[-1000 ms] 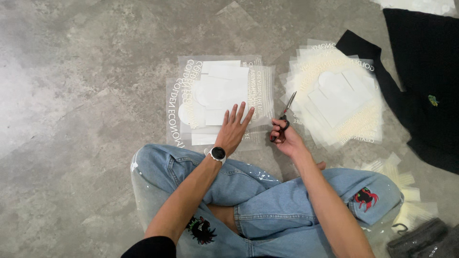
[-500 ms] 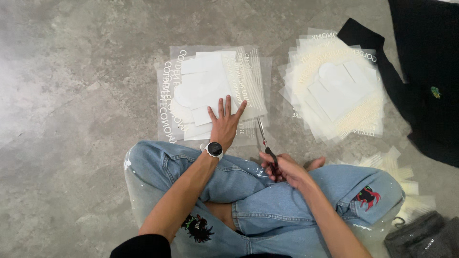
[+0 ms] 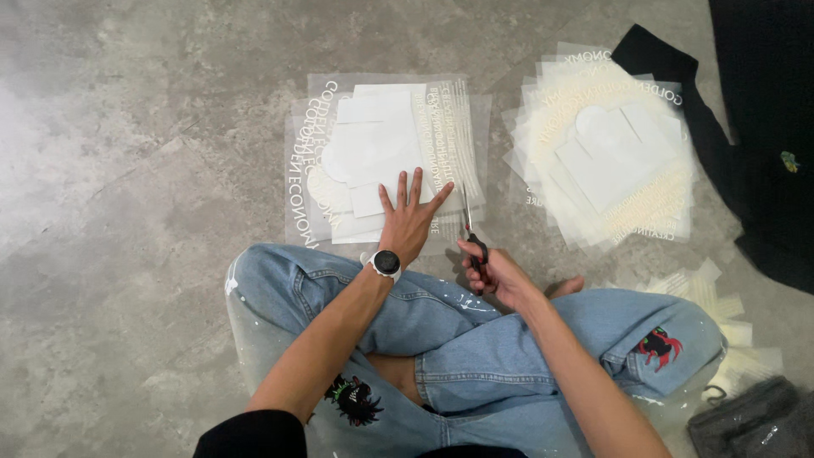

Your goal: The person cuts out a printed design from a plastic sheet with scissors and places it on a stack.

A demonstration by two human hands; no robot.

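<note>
Seated cross-legged on the concrete floor (image 3: 127, 170), I am pressing my left hand (image 3: 409, 222) flat, fingers spread, on the near edge of a stack of clear printed sheets (image 3: 381, 153), while my right hand (image 3: 494, 273) is gripping black-handled scissors (image 3: 471, 233), blades pointing up along the stack's right edge; a second pile (image 3: 606, 148) is lying well apart to the right, beside dark clothing (image 3: 763, 127)

Mottled grey floor (image 3: 127, 212), perhaps polished concrete, softly lit.
</note>
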